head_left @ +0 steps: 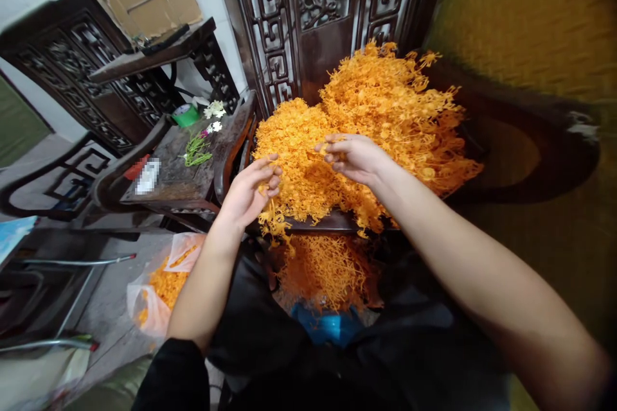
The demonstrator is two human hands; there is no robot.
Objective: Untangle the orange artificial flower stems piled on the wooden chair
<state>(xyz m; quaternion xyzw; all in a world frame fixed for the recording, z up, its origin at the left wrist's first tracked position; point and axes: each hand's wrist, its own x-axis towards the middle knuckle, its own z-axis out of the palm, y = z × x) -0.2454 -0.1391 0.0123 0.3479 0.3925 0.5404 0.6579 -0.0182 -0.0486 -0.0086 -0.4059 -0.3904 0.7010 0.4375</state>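
Note:
A big heap of orange plastic flower pieces (385,96), thin and branching, lies on the seat of a dark carved wooden chair (325,54). Over the near left side of the heap, my left hand (253,189) has its fingers curled around a few orange pieces, and some strands dangle just below it. My right hand (354,157) hovers above the heap's middle, palm facing left, its fingers bent around a small orange flower piece (322,149) at the fingertips. The two hands are a short way apart. Fine detail of what each holds is hard to make out.
Left of the chair, a wooden side table (178,170) bears a green tape roll (186,115), green stems (196,150) and white flowers (214,109). A plastic bag (152,308) of orange pieces sits on the floor. Between my legs, more orange strands (325,273) lie above a blue container (332,327).

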